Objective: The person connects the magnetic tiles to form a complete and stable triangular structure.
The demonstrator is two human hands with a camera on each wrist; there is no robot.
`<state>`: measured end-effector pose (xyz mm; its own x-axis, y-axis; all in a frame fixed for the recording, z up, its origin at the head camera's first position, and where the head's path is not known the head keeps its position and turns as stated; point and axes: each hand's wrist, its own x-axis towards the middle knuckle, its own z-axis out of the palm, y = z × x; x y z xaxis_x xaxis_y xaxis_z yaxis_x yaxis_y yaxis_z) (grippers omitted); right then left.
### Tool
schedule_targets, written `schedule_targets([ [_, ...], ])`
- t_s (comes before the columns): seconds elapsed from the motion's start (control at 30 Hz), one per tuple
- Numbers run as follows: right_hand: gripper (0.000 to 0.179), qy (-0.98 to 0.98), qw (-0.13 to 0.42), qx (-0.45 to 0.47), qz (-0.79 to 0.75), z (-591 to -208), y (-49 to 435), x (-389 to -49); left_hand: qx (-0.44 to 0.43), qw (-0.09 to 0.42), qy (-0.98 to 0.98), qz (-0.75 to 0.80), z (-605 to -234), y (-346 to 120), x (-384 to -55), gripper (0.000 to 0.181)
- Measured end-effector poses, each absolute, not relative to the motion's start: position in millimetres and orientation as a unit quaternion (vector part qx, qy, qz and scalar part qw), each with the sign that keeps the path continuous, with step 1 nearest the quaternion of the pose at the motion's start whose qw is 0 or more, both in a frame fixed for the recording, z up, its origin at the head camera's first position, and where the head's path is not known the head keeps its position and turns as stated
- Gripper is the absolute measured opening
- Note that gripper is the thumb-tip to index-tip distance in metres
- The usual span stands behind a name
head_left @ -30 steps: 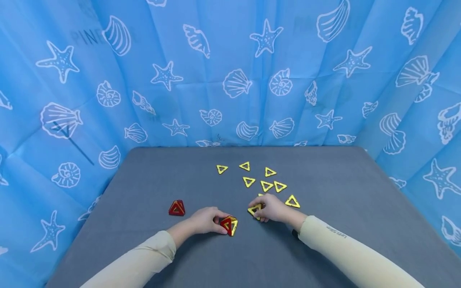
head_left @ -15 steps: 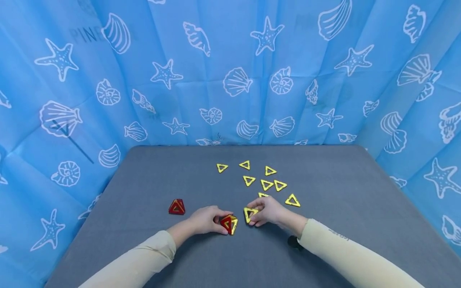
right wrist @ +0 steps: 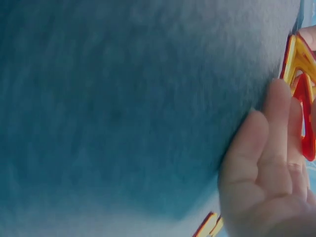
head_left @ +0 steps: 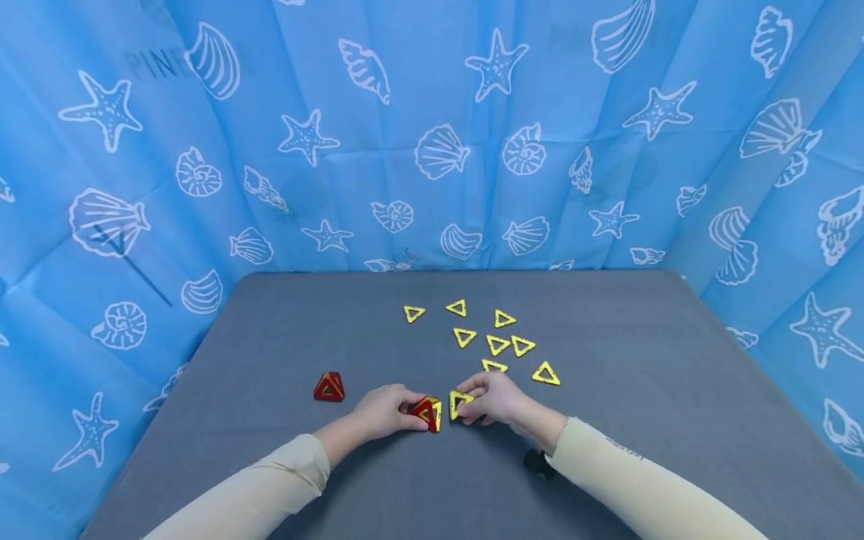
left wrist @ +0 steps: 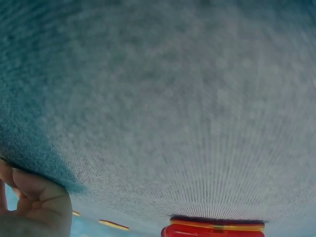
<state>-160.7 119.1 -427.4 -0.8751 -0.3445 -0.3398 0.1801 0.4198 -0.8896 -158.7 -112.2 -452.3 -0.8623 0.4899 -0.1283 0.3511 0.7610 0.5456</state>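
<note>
Yellow triangle in my right hand has come leftward over the last second, away from the loose pieces, and it now faces the red-and-yellow piece in my left hand across a narrow gap. They look apart in the head view. My right fingers and thumb pinch the triangle by its right side, tilted up, with its front face showing. My left fingers pinch the red-and-yellow piece from its left side, in much the same spot as a second ago, low over the counter.

As I judge it, closing that gap has brought the two parts near enough to be lined up edge to edge, though nothing is joined yet. Beyond my hands, eight loose yellow triangles lie as they did, and the red pyramid stands untouched on my left.
</note>
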Motion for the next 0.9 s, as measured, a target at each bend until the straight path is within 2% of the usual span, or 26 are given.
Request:
schedule_targets([
  [0.4,0.025,0.818,0.239,-0.011,-0.523,-431.4,108.3,-157.1,0.216,0.138,0.932,0.256,-450.9,-110.9,-158.7,0.051],
  [0.9,0.022,0.821,0.212,-0.027,-0.53,-434.5,97.0,-153.4,0.216,0.14,0.931,0.26,-453.0,-112.4,-160.7,0.05],
])
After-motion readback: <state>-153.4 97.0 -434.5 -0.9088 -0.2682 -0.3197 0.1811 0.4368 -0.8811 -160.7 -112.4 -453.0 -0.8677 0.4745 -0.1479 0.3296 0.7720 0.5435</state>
